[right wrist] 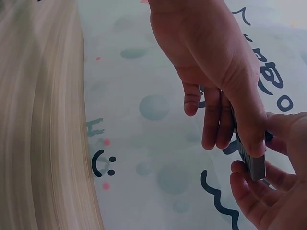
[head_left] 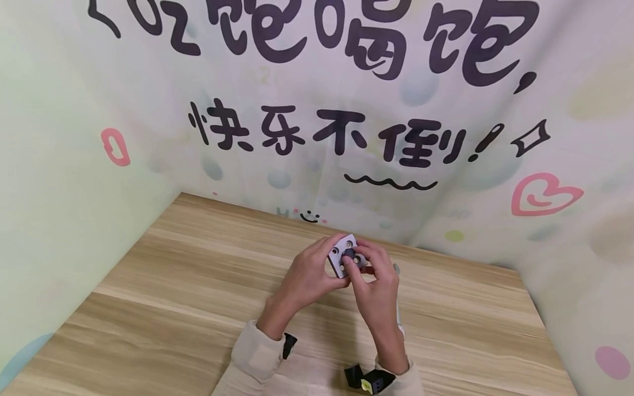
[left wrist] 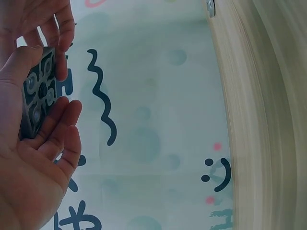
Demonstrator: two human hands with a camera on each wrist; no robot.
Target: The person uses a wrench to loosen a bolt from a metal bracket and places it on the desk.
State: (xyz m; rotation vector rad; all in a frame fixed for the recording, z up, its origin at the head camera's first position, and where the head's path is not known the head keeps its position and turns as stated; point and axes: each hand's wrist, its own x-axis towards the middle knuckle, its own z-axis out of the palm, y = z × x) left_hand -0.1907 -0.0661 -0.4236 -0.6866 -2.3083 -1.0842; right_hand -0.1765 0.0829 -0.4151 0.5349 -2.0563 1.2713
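Observation:
A small square metal plate (head_left: 342, 246) with several round holes is held up, tilted, above the table. My left hand (head_left: 304, 275) grips its edge, thumb on one side and fingers on the other. A dark round knob-like piece (head_left: 349, 253) sits at the middle of the plate, and my right hand (head_left: 377, 280) pinches it between thumb and finger. The left wrist view shows a patterned face of the plate (left wrist: 41, 91) with rings and a dark centre. In the right wrist view the plate's thick edge (right wrist: 257, 167) shows between both hands.
The wood-grain table (head_left: 173, 275) meets a printed fabric wall (head_left: 307, 165) just beyond my hands. A small grey item (head_left: 396, 268) and a pale edge (head_left: 400, 324) are partly hidden by my right hand and forearm. Dark wrist mounts (head_left: 376, 380) sit at my cuffs.

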